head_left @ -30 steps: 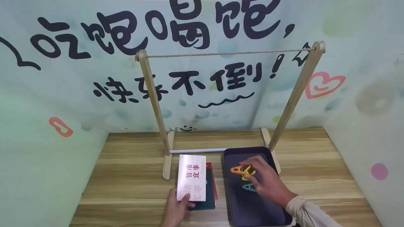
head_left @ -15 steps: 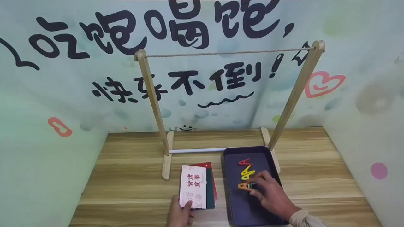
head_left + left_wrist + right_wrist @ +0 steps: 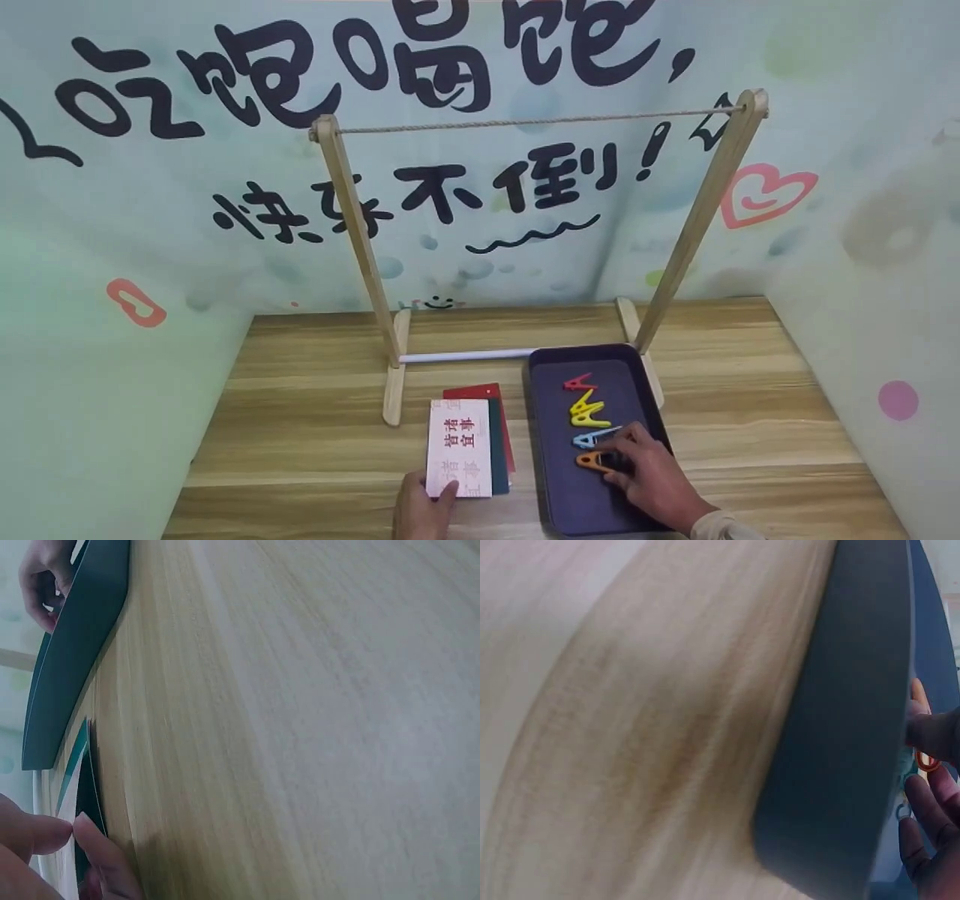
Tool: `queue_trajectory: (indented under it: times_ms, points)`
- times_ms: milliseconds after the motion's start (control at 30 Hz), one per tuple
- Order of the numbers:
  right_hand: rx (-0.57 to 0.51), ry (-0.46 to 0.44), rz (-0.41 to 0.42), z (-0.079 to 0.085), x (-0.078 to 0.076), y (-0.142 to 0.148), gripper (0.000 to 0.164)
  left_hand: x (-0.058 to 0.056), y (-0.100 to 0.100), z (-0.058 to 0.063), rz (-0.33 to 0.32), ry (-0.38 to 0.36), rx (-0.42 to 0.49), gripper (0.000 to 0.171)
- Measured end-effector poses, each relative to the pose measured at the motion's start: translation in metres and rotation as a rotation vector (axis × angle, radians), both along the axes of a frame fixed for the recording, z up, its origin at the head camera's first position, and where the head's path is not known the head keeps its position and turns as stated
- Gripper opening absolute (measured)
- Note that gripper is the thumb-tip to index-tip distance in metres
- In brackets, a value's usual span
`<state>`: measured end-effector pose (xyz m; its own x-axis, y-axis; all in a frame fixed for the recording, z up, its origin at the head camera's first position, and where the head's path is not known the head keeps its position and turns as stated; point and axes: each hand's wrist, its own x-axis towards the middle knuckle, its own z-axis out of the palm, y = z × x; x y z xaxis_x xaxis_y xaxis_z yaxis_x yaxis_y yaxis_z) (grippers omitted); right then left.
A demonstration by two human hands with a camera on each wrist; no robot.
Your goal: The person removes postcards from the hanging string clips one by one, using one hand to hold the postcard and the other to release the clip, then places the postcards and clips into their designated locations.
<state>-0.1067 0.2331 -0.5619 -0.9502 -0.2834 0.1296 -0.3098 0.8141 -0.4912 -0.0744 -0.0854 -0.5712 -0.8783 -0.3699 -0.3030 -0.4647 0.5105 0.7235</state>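
My left hand (image 3: 426, 504) pinches the near edge of a white card (image 3: 460, 442) printed with red characters. Partly covered by it are a dark green card (image 3: 499, 450) and a red card (image 3: 472, 391). Over the dark tray (image 3: 555, 502), my right hand (image 3: 660, 472) holds an orange clip (image 3: 589, 461) between thumb and fingers. Right beside that clip is a light blue clip (image 3: 586, 439), its handles near my fingertips. Farther up the tray are yellow clips (image 3: 589, 411) and a red clip (image 3: 579, 382). The right wrist view shows the orange clip only partly, behind the tray wall (image 3: 840, 720).
Behind the cards stands a wooden frame (image 3: 356, 247) with a rope (image 3: 525, 122) strung across its top. A white rod (image 3: 465, 355) joins its feet, and the tray's far end overlaps the rod. A printed backdrop (image 3: 150, 225) encloses the wooden table (image 3: 300, 420).
My right hand has carried the orange clip toward me, past the yellow and light blue clips. With my left hand, the white card has come lower and nearer, flatter over the other cards.
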Motion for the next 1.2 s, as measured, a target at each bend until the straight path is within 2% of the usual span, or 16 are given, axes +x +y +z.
queue_trajectory:
  times_ms: [67,200,433,700,933,1100,1200]
  points:
    - [0.014,-0.011,-0.013,-0.002,0.001,0.0,0.037,0.001,0.0,0.0,0.005,0.021,-0.021,0.043]
    - [0.015,-0.021,-0.063,-0.004,0.003,-0.001,0.037,0.002,0.001,0.002,0.023,-0.011,-0.031,0.049]
    - [-0.006,-0.016,-0.119,-0.006,0.003,-0.003,0.038,0.006,0.007,0.005,0.035,-0.001,-0.05,0.056]
    - [0.015,-0.065,-0.167,-0.006,0.004,-0.006,0.038,0.003,0.015,0.007,0.049,-0.094,-0.005,0.064]
    - [0.028,-0.078,-0.2,-0.004,0.005,-0.009,0.04,0.007,0.019,0.01,0.02,-0.078,-0.032,0.054]
    - [-0.002,-0.112,-0.222,-0.003,0.006,-0.011,0.047,0.007,0.016,0.01,0.003,-0.071,-0.011,0.05]
    - [-0.036,-0.052,-0.216,-0.001,0.008,-0.01,0.051,0.008,0.011,0.01,-0.014,-0.067,-0.016,0.049]
